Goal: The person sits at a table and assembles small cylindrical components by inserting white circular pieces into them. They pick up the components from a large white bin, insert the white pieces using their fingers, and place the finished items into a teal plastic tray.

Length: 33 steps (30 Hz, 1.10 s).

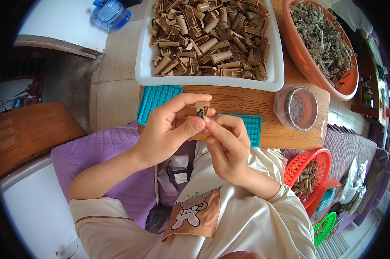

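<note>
In front of my chest, my left hand [171,127] is closed on a small brown plastic casing [202,106], held between thumb and fingers with its open end toward me. Something dark shows inside that end. My right hand [229,151] has its fingers bent, the index fingertip touching the casing's lower edge; whatever it pinches is too small to make out. Just beyond my hands stands a white tub [210,82] heaped with matching brown casings [208,41]. A teal tray with rows of small wells [156,99] lies left of my hands, and another teal tray [253,127] is partly hidden behind my right hand.
On the wooden table [268,103] stands a clear round container [296,108] with small pale pieces. An orange basin [348,86] at far right holds tangled, thin grey-brown parts. Lower right are a red basket [324,162] of brown pieces and a green basket [328,224]. A water bottle [112,14] stands far left.
</note>
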Each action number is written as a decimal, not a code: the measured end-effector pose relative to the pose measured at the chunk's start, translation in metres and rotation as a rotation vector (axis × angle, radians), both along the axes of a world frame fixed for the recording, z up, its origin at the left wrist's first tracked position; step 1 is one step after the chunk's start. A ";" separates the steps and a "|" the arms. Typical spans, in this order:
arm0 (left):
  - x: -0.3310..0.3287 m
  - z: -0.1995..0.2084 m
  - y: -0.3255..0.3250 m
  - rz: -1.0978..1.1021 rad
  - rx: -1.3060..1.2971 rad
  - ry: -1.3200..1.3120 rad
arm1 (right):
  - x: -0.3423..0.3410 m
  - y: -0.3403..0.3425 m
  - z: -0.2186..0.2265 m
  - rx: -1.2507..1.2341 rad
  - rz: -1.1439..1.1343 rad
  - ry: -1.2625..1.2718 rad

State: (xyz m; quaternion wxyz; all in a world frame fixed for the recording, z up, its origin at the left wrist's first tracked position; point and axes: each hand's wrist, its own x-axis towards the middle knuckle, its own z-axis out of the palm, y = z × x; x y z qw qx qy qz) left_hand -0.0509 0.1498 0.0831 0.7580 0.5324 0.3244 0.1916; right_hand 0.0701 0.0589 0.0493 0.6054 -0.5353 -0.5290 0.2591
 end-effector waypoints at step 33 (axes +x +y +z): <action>-0.004 0.002 0.003 0.300 -0.467 -0.200 | -0.015 0.011 -0.005 -0.281 0.184 0.775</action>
